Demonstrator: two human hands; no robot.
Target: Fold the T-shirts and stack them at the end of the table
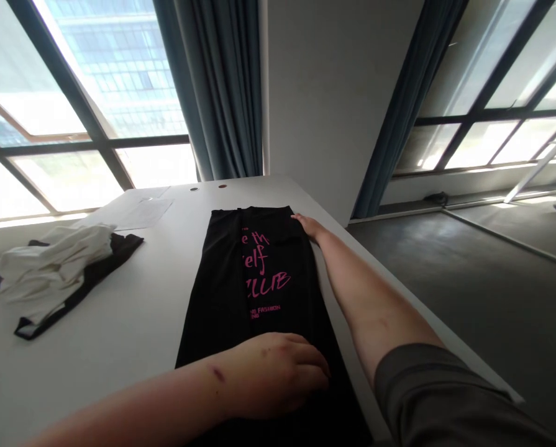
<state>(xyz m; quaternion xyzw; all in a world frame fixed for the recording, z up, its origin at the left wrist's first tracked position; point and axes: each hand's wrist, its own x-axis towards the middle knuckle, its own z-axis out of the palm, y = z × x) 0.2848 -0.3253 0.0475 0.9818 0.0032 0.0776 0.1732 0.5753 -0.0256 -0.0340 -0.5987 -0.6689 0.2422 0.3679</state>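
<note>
Desk [151, 304]: white, our black garment [217, 279] lying along it
Left hand [284, 372]: over the near part, can't tell our grip
Right hand [307, 226]: far right edge, ditto
Room: blue curtains [226, 93], bright windows [119, 62]

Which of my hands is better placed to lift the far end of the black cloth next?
Probably the right hand: it is at that end's right corner, while the left hand is over the nearer part of the black cloth.

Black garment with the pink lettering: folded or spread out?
Folded. The black garment lies on the table as a long, narrow strip, and its pink lettering is cut off on the left along a lengthwise edge.
</note>
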